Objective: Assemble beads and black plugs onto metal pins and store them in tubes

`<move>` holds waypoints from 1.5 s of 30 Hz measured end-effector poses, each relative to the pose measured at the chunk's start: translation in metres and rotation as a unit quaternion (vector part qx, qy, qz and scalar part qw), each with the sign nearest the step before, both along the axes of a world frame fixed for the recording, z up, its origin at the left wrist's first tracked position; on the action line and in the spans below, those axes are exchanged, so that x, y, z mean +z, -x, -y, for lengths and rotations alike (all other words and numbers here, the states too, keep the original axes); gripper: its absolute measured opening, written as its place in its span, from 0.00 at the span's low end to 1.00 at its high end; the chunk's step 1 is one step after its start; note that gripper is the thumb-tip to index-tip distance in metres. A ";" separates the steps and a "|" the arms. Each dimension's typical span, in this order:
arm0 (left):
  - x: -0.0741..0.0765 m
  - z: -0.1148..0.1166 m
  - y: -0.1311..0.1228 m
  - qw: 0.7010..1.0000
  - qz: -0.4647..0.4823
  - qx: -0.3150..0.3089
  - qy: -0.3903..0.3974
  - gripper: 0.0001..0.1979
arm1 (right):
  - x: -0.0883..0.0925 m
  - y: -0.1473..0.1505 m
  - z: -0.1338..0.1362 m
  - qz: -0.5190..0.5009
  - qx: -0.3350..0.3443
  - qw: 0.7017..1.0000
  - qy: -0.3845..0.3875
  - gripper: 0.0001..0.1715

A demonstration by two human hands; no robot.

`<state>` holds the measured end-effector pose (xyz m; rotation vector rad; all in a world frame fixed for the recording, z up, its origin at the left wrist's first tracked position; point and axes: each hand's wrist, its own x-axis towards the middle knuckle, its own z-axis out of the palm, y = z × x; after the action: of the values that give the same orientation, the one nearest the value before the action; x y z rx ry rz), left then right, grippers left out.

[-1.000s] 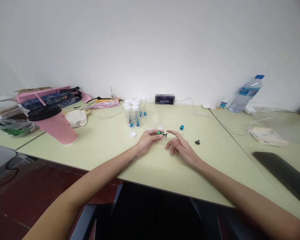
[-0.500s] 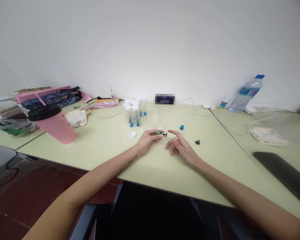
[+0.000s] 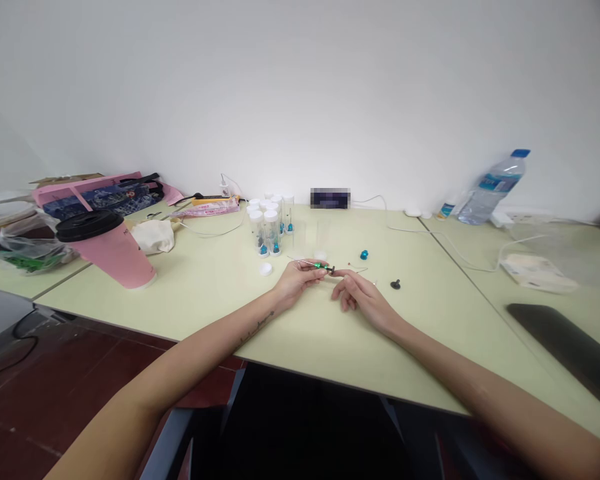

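My left hand [image 3: 297,281] pinches a thin green and black tool [image 3: 321,266], which has a fine metal shaft pointing left and a dark round end pointing right. The index fingertip of my right hand [image 3: 367,300] is at that dark end, with the other fingers loosely curled and apart, holding nothing. Beyond my right hand lie a blue metallic piece [image 3: 364,255] and a thin bent wire [image 3: 359,268]. A small black piece [image 3: 395,285] rests to its right. A white cap [image 3: 265,269] lies left of my left hand, in front of several clear tubes [image 3: 275,235] with white caps.
A pink cup [image 3: 117,253] with a black lid leans at the left, near a white cloth pouch [image 3: 153,235] and bags. At the back stands a dark display [image 3: 330,198]. To the right are a tilted water bottle [image 3: 493,189], cables and a black pad [image 3: 565,343].
My right index finger has come down and left from above the tool to its dark end. The bent wire behind it shows more. My left hand stays in place.
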<state>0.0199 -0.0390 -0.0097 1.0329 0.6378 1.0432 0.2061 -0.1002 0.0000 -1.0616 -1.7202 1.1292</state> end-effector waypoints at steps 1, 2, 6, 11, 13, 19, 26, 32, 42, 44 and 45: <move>0.000 0.000 0.000 1.000 -0.001 0.000 0.000 0.17 | 0.000 0.000 0.000 0.000 -0.001 1.000 -0.001 0.25; 0.000 0.000 0.000 1.000 -0.001 -0.001 0.000 0.17 | 0.001 0.000 0.000 0.000 -0.002 1.000 -0.002 0.25; -0.001 -0.001 0.000 1.000 -0.002 -0.003 -0.001 0.17 | 0.002 0.000 0.001 0.006 -0.001 1.000 -0.007 0.27; -0.001 0.000 0.000 1.000 -0.004 -0.001 -0.001 0.17 | 0.000 0.000 0.001 0.017 -0.001 1.000 -0.010 0.26; -0.001 0.000 0.000 1.000 -0.006 -0.002 -0.002 0.17 | 0.000 0.000 0.001 0.019 -0.005 1.000 -0.012 0.27; -0.002 -0.001 0.000 1.000 -0.012 -0.001 -0.010 0.17 | -0.001 0.000 0.000 0.041 -0.009 0.999 -0.021 0.26; 0.000 0.002 -0.002 0.999 -0.037 -0.011 -0.032 0.17 | -0.004 -0.001 -0.003 0.063 -0.032 0.997 -0.038 0.28; 0.005 0.011 -0.003 0.996 -0.049 -0.064 -0.048 0.18 | 0.002 0.000 0.001 0.077 -0.027 0.996 -0.045 0.26; 0.009 0.013 -0.002 0.995 -0.021 -0.096 -0.024 0.14 | 0.009 0.001 0.005 0.063 -0.030 0.997 -0.039 0.15; 0.008 0.013 -0.002 0.995 -0.018 -0.096 -0.018 0.14 | 0.008 0.001 0.005 0.058 -0.032 0.997 -0.037 0.14; 0.007 0.012 -0.002 0.995 -0.016 -0.096 -0.015 0.14 | 0.008 0.001 0.005 0.055 -0.035 0.997 -0.036 0.14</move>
<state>0.0220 -0.0514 -0.0024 1.1165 0.5388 0.8705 0.2046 -0.1048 0.0082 -1.1485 -1.7803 0.9743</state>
